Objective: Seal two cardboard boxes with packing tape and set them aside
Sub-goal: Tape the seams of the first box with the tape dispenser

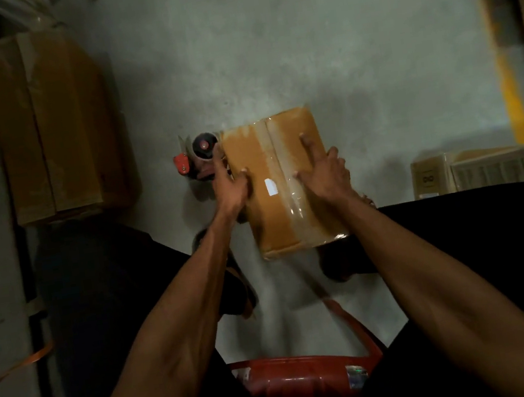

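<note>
**Two hands on one taped box, dispenser still beside it**

Head view: you have the cardboard box (282, 181) raised between your knees, over the concrete floor (298, 40). A strip of clear packing tape (283, 168) already runs down its top seam. Your right hand (326, 171) lies flat on that top, fingers straight and spread, pressing near the tape. Your left hand (230, 187) grips the box's left edge, thumb on top; the fingers underneath are hidden. The tape dispenser (198, 156) sits on the floor just beside that left edge.

Risk, as I judge it: only one hand truly grips, so the box could tip off toward the right if you lift fast. Swinging it left could knock the dispenser over. A second box (434, 174) waits at your right.
</note>
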The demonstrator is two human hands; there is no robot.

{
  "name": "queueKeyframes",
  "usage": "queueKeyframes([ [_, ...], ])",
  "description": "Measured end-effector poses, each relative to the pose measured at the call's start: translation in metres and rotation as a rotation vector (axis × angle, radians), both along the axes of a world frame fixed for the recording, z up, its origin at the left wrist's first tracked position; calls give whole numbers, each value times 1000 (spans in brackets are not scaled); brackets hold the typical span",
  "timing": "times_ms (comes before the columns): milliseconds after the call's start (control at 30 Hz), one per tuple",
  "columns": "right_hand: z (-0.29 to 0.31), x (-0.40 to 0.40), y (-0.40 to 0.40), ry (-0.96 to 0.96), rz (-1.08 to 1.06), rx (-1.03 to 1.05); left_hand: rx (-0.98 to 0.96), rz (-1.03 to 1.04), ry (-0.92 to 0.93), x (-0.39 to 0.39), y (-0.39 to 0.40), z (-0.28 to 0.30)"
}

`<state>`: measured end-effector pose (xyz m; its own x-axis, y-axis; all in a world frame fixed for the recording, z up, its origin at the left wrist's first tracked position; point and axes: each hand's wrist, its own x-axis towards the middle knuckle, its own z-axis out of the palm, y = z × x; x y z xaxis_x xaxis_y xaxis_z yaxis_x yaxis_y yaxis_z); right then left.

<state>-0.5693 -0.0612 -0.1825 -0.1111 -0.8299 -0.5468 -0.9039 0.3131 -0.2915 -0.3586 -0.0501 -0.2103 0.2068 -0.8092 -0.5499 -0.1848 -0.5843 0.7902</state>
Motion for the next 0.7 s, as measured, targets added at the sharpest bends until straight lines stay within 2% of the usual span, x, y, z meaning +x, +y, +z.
queueKeyframes([
  [133, -2, 5, 16, 16, -33, 4, -9, -89, -40, 1, -5, -1],
  [200, 1, 12, 16, 90, 9, -44, 50, 38, 28, 3, -5, -4],
  [267, 6, 27, 14, 97, 161, -132, 108, 272, 97, 10, -7, -14],
  [333, 7, 48, 9, 54, 354, -162, 138, 383, 34, 21, -7, -36],
  [400, 3, 70, 4, 41, 448, -101, 214, 325, -71, 28, -4, -48],
  [533, -9, 88, 0, 77, 431, -35, 362, 217, -185, 39, -5, -62],
  [600, -10, 86, -2, 85, 427, -44, 402, 153, -156, 41, -11, -82],
  [700, -13, 87, -7, 87, 427, -38, 444, 86, 11, 38, -23, -98],
])
